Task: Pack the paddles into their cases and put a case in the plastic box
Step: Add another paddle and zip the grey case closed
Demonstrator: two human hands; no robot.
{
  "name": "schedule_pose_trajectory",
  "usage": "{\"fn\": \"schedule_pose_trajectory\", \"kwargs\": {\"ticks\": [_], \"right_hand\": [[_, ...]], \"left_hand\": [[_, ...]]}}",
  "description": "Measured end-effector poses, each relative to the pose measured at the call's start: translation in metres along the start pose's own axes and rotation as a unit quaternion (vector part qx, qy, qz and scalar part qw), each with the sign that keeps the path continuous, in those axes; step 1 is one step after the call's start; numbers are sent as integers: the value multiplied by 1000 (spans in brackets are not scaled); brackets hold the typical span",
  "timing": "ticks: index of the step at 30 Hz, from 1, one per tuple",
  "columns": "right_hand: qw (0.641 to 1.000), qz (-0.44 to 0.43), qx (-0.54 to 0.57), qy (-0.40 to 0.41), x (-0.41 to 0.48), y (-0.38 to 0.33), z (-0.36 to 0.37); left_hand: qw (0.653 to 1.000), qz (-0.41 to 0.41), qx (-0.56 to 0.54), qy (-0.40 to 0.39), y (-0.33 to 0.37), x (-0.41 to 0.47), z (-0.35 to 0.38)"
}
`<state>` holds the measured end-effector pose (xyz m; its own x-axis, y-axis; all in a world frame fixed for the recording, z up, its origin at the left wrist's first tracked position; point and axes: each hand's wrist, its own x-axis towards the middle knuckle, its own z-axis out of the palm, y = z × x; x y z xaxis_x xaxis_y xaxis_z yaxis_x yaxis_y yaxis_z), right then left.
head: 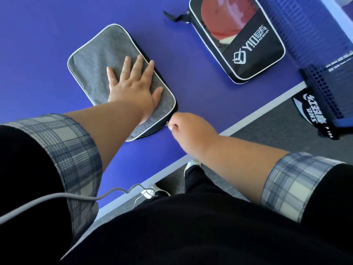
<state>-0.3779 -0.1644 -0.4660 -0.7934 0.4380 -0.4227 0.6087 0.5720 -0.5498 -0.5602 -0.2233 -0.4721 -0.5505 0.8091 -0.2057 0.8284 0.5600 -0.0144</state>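
Note:
A grey fabric paddle case (95, 60) with white piping lies flat on the blue table. My left hand (133, 87) presses on it, fingers spread. My right hand (189, 127) is closed at the case's near corner, pinching the zipper pull (167, 123). A second case (248, 52), black with a clear window and a white logo, lies at the upper right. A red paddle (225, 18) shows through its window. Its black strap (172, 17) trails to the left. No plastic box is in view.
The blue table (200, 88) has a white edge line (267, 106) running diagonally past my right hand. The net (313, 41) and its post clamp (322, 96) stand at the right. A grey cable (76, 196) hangs across my chest. My shoes show on the grey floor (277, 138).

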Motion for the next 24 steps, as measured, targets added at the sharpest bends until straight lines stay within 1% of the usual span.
{"fn": "schedule_pose_trajectory", "kwargs": {"ticks": [5,8,10,12,13,14,16,18,19,20,22,23,24], "right_hand": [[996,-76,-23,-36,0,-43,36],[993,-96,-54,-52,1,-60,47],[989,-106,-47,-90,0,-68,53],[979,-120,-36,-159,-2,-80,55],[975,-129,-40,-177,-3,-85,55],[974,-138,-47,-175,-5,-90,54],[979,-144,-41,-135,-7,-92,41],[989,-117,30,-91,-8,-83,17],[991,-96,73,-59,-8,-76,4],[991,-72,111,-9,-8,-69,-9],[978,-6,167,129,-1,-55,-28],[965,34,181,188,5,-49,-34],[954,79,189,217,12,-44,-37]], "left_hand": [[1000,-2,-3,1,2,0,0],[1000,-1,-7,4,2,1,1],[1000,-6,-9,2,2,2,2],[1000,-17,-13,-4,5,2,2],[1000,-22,-18,-12,7,3,1],[999,-23,-27,-21,7,4,-2],[997,-9,-71,-31,2,4,-10],[984,8,-176,-15,-14,-3,-20],[970,4,-244,6,-26,-9,-25],[953,-14,-301,39,-39,-17,-29],[931,-77,-341,103,-66,-33,-29],[924,-126,-343,109,-78,-40,-27],[913,-188,-350,93,-87,-45,-24]]}}
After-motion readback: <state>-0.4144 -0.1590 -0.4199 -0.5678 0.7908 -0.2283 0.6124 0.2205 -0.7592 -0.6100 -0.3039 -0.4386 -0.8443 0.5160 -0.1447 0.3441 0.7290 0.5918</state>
